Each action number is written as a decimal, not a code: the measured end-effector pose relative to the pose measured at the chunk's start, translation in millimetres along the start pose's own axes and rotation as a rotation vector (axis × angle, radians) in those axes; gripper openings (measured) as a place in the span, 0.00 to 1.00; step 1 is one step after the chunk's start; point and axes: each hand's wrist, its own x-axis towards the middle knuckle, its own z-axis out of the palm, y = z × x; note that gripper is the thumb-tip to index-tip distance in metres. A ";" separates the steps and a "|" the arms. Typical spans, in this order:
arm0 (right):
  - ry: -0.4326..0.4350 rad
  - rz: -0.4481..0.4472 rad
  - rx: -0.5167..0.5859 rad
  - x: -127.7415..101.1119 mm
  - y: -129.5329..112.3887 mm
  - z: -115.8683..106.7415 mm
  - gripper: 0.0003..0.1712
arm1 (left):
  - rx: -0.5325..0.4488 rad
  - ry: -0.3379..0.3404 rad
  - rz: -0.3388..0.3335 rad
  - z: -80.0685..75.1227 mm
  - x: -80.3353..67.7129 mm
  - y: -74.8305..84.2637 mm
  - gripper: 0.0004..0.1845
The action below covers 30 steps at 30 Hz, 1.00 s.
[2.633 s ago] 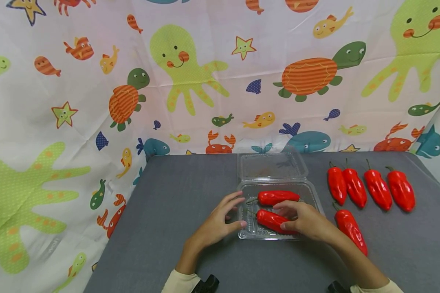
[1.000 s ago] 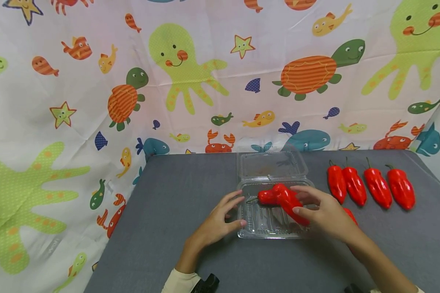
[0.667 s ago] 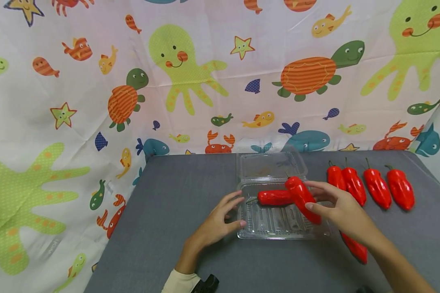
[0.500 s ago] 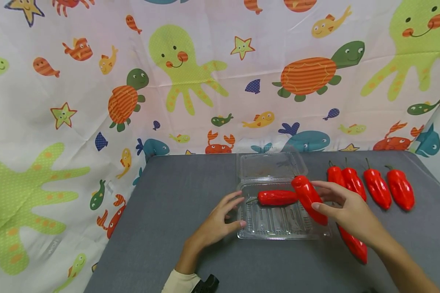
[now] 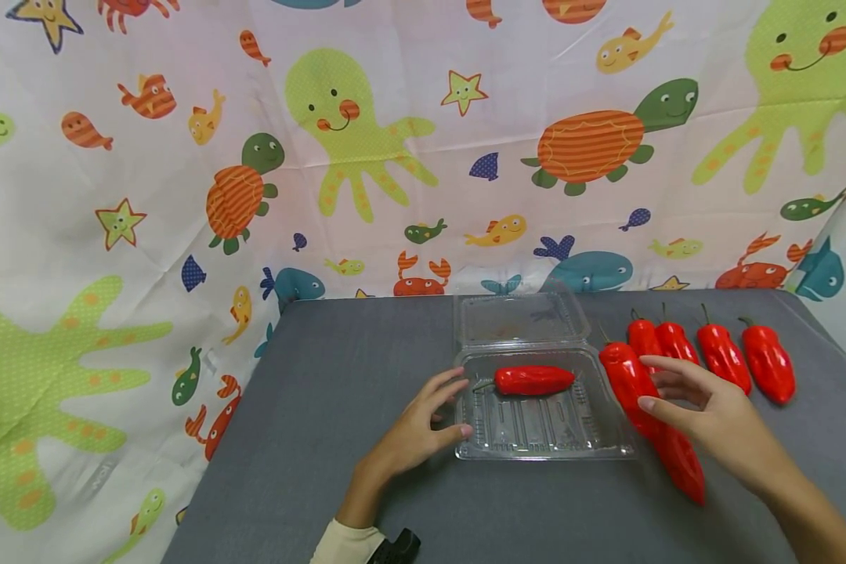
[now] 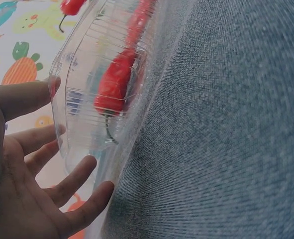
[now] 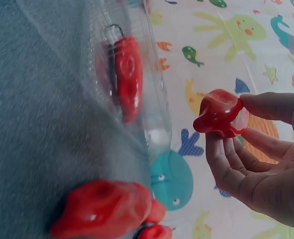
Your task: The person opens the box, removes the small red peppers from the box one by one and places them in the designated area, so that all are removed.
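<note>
Red pepper [image 5: 627,384] pinched in the right hand [image 5: 712,415], out at 3 o'clock of the clamshell [image 5: 606,450]; one pepper inside [image 5: 533,380] left; left hand [image 5: 416,431] relaxed against its rim

A grey table [image 5: 338,368] stands before a sea-creature curtain [image 5: 183,157]. Four red peppers [image 5: 719,356] lie in a row at its far right.

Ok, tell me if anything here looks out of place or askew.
Nothing is spilled or damaged. The one break in the pattern: a pepper lies alone on the table, nearer than the tidy row of peppers. The right hand holds another pepper beside the clamshell container.
</note>
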 end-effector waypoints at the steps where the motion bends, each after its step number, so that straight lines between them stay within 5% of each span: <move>1: 0.008 0.007 -0.003 -0.7 2.9 -1.4 0.39 | -0.002 -0.001 -0.001 0.0 0.0 0.2 0.39; 30: 0.115 0.209 -0.101 -12.0 62.5 -24.2 0.44 | 0.001 0.002 -0.009 0.1 0.1 0.8 0.39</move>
